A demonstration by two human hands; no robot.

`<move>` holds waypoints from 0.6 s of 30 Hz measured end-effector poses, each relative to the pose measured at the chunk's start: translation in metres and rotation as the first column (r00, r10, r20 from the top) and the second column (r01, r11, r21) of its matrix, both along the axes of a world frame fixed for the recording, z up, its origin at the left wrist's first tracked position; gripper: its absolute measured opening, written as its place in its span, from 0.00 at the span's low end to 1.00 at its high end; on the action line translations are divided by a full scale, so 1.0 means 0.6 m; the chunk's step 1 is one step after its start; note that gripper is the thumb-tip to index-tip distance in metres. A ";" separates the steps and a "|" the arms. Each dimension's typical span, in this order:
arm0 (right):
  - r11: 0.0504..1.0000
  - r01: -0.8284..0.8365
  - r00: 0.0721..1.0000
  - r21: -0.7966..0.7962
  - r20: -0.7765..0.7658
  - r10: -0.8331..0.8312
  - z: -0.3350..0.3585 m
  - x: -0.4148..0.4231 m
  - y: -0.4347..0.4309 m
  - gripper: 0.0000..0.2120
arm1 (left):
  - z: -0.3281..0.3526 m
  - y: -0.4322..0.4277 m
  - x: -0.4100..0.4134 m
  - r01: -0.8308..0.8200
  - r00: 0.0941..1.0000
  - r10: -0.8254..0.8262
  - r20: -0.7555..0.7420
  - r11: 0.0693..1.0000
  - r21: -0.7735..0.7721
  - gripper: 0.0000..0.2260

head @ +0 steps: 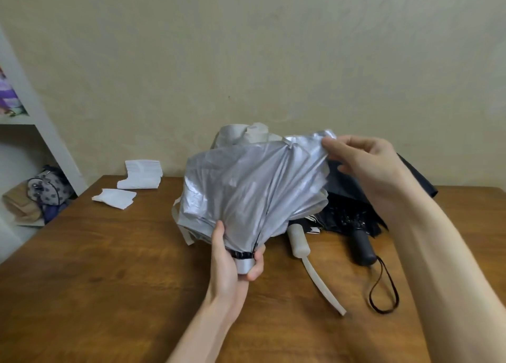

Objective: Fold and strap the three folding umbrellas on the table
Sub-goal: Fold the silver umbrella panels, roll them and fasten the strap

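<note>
Gathering the loose canopy of a silver umbrella [252, 187] above a wooden table [109, 267], a person clasps its bunched neck in the left hand [232, 258], fingers and thumb curled round the base, while the right hand [364, 163] pinches the canopy's upper edge beside a rib tip; the thin, shiny fabric looks light, soft and probably slippery, sagging between stiff ribs, so the surest holds appear to be the firm neck below and the rib ends at the rim, not the slack cloth between. Just right of the silver umbrella and lower, a white handle [298, 242] with a long pale strap lies on the table, and further right a black umbrella [353, 217] sprawls unfolded, its cord loop [383, 288] trailing toward the camera; neither looks strapped yet. Left of the silver umbrella lie folded white papers [139, 175], and far left a white shelf [41, 116] with a patterned bag [49, 187] at its foot
</note>
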State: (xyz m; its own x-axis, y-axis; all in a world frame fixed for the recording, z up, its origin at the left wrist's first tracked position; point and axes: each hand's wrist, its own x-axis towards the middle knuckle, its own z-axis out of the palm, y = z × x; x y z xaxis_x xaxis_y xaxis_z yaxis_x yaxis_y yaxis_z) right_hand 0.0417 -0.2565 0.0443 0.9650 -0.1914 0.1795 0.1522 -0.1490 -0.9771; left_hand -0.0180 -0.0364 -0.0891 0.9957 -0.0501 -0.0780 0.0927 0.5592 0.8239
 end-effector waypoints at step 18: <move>0.942 -0.180 0.982 -0.285 -0.101 0.158 -0.022 -0.076 -0.043 0.14 | 0.000 0.007 0.007 -0.157 0.983 0.157 -0.098 0.988 0.002 0.27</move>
